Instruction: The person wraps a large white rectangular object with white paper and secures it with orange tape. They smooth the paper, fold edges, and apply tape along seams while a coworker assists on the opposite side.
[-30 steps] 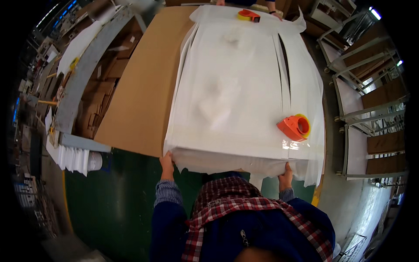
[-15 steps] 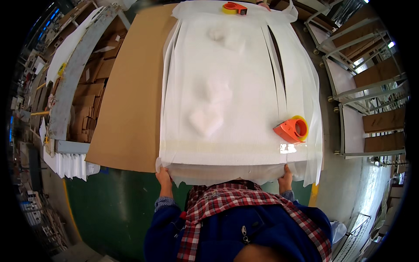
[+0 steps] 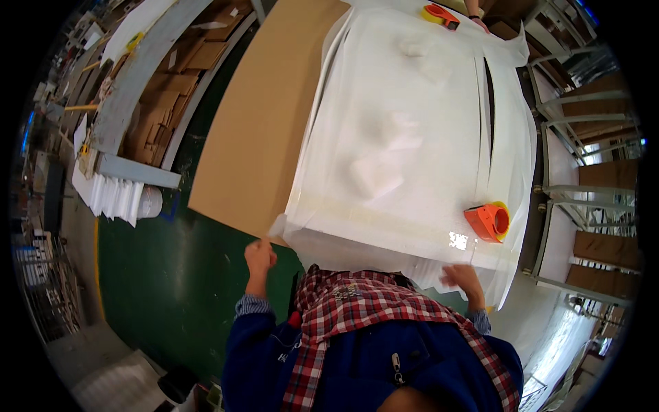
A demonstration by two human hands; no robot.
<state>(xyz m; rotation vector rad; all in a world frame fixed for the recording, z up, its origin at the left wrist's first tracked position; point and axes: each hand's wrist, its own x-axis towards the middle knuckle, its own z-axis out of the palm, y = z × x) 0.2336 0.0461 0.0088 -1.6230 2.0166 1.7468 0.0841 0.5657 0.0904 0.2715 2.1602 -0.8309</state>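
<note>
A large white packing-foam sheet (image 3: pixel 412 199) lies over a flat panel, its loose front edge hanging towards my waist. My left hand (image 3: pixel 261 257) is closed at the sheet's near left corner, with a bit of the white sheet at its fingertips. My right hand (image 3: pixel 465 277) is over the hanging front edge, its fingers smeared by motion, so I cannot tell its grip. An orange tape dispenser (image 3: pixel 487 222) with yellow tape rests on the sheet near the right front. Pale lumps (image 3: pixel 377 175) show on the sheet's surface.
Brown cardboard (image 3: pixel 264 117) extends left from under the sheet. Another tape dispenser (image 3: pixel 441 16) lies at the far end, beside another person's hand (image 3: pixel 478 23). A grey-framed bench (image 3: pixel 147 75) with cardboard stands left; wheeled racks (image 3: pixel 570 199) line the right.
The view has shifted, so the sheet now slants. My right hand has come off the sheet's right edge inward and blurs; my left hand stays near the left corner.
</note>
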